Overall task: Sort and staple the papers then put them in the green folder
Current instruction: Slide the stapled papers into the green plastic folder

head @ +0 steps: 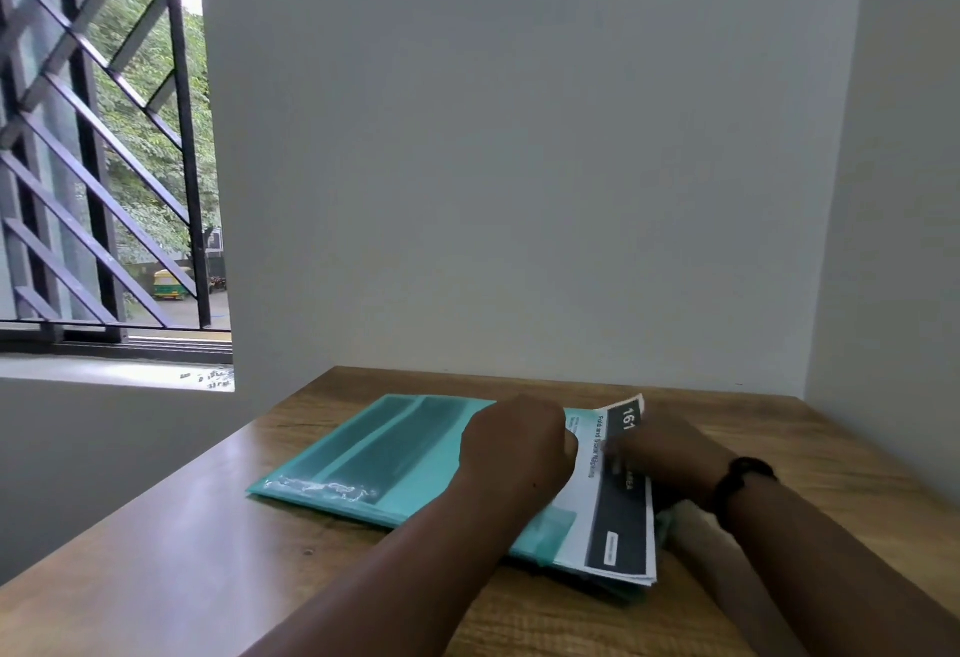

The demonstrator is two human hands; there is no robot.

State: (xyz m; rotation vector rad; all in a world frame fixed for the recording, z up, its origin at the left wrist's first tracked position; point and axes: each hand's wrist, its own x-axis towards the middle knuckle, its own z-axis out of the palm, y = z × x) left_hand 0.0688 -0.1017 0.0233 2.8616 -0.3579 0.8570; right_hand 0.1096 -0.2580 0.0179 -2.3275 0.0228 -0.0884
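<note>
papers [615, 516] half inside green folder [363, 453], between left hand [514, 440], right hand [670, 453]

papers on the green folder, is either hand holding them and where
Both hands are on the papers. The right hand seems to grip their right edge; the left hand lies on top. The exact grip is blurred.

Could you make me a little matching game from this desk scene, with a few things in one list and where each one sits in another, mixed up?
Things:
1. green folder
2. papers
3. black wristband
4. window grille

Places:
A. on the right wrist
B. far left, by the trees outside
C. lying flat on the wooden table
D. sticking out of the folder's right end, between the left hand and right hand

Pairs: 1-C, 2-D, 3-A, 4-B
</note>
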